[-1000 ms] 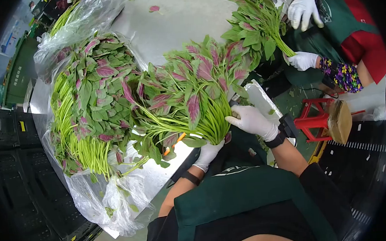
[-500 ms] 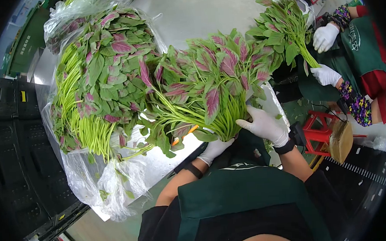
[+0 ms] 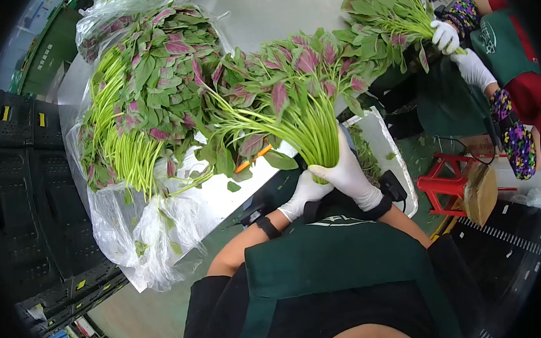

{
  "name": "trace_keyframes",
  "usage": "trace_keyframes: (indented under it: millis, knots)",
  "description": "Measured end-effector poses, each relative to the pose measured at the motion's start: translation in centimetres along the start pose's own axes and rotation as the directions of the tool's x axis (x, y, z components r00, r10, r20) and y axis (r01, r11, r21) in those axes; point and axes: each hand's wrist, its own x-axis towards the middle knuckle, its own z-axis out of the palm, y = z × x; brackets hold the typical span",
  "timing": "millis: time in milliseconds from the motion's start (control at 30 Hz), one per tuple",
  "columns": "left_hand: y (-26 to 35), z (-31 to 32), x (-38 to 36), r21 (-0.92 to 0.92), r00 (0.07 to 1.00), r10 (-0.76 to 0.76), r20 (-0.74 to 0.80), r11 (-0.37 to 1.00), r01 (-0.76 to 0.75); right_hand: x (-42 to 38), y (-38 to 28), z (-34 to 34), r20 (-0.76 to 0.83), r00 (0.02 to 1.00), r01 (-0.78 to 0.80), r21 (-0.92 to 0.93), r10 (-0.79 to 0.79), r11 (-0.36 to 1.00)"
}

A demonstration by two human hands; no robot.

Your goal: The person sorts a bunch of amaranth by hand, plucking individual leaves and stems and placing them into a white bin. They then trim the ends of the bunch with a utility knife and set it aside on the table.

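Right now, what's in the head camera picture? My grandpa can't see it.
A person's gloved right hand grips a bunch of green-and-purple leaves, the left hand at its base. A leafy pile lies on the table at left; a co-worker's hands hold another bunch at right.

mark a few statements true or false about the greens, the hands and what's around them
1. The left hand and right hand are both at the stem end of a leafy bunch. True.
2. Those hands are bare. False: they wear white gloves.
3. The large pile of greens lies right of that bunch in the picture. False: the large pile lies to its left.
4. Clear plastic shows at the pile's near edge. True.
5. Both of the co-worker's hands are empty. False: one co-worker's hand grips another bunch.
6. A red stool stands off to the person's right. True.
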Motion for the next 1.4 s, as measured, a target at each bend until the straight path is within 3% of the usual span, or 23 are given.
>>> trace_keyframes:
  millis: [100, 233, 333, 433, 467, 533, 667, 800, 833, 900, 933, 967, 1033, 1067, 1100, 1167, 1200, 1233, 1300, 1367, 1400]
  knots:
    - [1.6, 1.3, -0.5, 0.135, 0.990, 0.125, -0.059, 0.984, -0.116, 0.7, 0.8, 0.6, -0.042, 0.996, 0.070, -0.109, -0.075, 0.992]
    - [6.1, 1.3, -1.4, 0.218, 0.991, -0.129, 0.046, 0.969, 0.116, 1.1, -1.3, 0.6, -0.113, 0.993, 0.007, -0.218, -0.033, 0.976]
    - [8.2, 1.4, -1.9, 0.066, 0.977, -0.182, 0.112, 0.982, 0.175, 1.7, -0.4, 0.2, -0.131, 0.991, -0.035, -0.213, 0.007, 0.976]
    - [7.5, 1.1, -1.8, -0.248, 0.951, -0.022, 0.308, 0.963, 0.103, 2.2, -0.6, -0.6, -0.103, 0.994, -0.053, -0.149, 0.038, 0.987]
    - [7.4, 0.8, -1.5, -0.208, 0.935, 0.051, 0.350, 0.978, 0.025, 2.4, -0.7, -0.9, -0.094, 0.995, -0.056, -0.144, 0.043, 0.988]
    - [7.3, 0.2, -1.5, -0.237, 0.923, 0.045, 0.381, 0.970, 0.050, 2.7, -1.0, -1.3, -0.077, 0.996, -0.046, -0.113, 0.037, 0.993]
    - [9.9, -1.0, -1.2, -0.338, 0.934, 0.076, 0.350, 0.940, 0.050, 4.1, -6.1, -1.9, 0.022, 0.999, -0.034, 0.216, 0.030, 0.976]
    - [15.9, -2.6, -1.6, -0.299, 0.931, 0.265, 0.251, 0.936, -0.186, 5.5, -12.2, -3.2, 0.100, 0.992, 0.018, 0.453, -0.071, 0.891]
    - [17.3, -3.6, -1.7, -0.361, 0.894, 0.281, 0.349, 0.921, -0.149, 5.8, -12.8, -3.6, 0.144, 0.985, -0.003, 0.551, -0.092, 0.835]
    - [16.3, -5.1, -0.9, -0.420, 0.888, 0.304, 0.346, 0.896, -0.143, 6.3, -13.4, -4.3, 0.222, 0.964, -0.062, 0.720, -0.144, 0.691]
    - [16.4, -5.5, -0.8, -0.509, 0.916, 0.170, 0.363, 0.859, 0.042, 6.3, -13.5, -4.0, 0.239, 0.959, -0.112, 0.814, -0.154, 0.570]
    - [16.5, -6.2, -1.1, -0.515, 0.882, 0.272, 0.384, 0.856, -0.039, 6.3, -13.0, -3.7, 0.324, 0.937, -0.247, 0.878, -0.130, 0.411]
    - [15.5, -7.1, -0.6, -0.657, 0.837, 0.242, 0.490, 0.735, 0.172, 6.2, -10.1, -2.9, 0.491, 0.862, -0.489, 0.871, -0.128, 0.044]
    - [14.1, -6.6, -0.7, -0.694, 0.921, 0.088, 0.380, 0.685, 0.221, 6.3, -7.4, -2.4, 0.564, 0.812, -0.575, 0.817, -0.148, -0.042]
    - [12.9, -6.7, -0.7, -0.650, 0.860, 0.057, 0.507, 0.681, 0.338, 5.9, -5.7, -1.3, 0.503, 0.857, -0.514, 0.852, -0.113, -0.101]
    - [11.2, -7.0, -1.0, -0.519, 0.688, 0.006, 0.726, 0.661, 0.542, 5.0, -1.3, -0.3, 0.518, 0.855, -0.513, 0.839, -0.025, -0.183]
    - [10.5, -6.1, -2.1, -0.399, 0.658, -0.165, 0.734, 0.679, 0.616, 4.2, 0.2, 0.4, 0.519, 0.853, -0.492, 0.836, 0.058, -0.243]
    - [8.3, -5.0, -2.4, -0.365, 0.617, -0.188, 0.764, 0.663, 0.654, 3.4, 1.5, 0.9, 0.521, 0.841, -0.465, 0.832, 0.141, -0.301]
    - [8.8, -4.1, -2.2, -0.281, 0.582, -0.297, 0.757, 0.656, 0.700, 2.7, 2.0, 1.5, 0.482, 0.865, -0.458, 0.872, 0.140, -0.173]
    - [9.4, -4.0, -2.4, -0.513, 0.638, -0.280, 0.717, 0.408, 0.755, 2.7, 2.1, 1.5, 0.465, 0.866, -0.456, 0.885, 0.185, -0.092]
    - [8.0, -4.0, -2.0, -0.562, 0.608, -0.060, 0.792, 0.316, 0.764, 2.8, 2.9, 1.5, 0.502, 0.860, -0.490, 0.862, 0.090, -0.129]
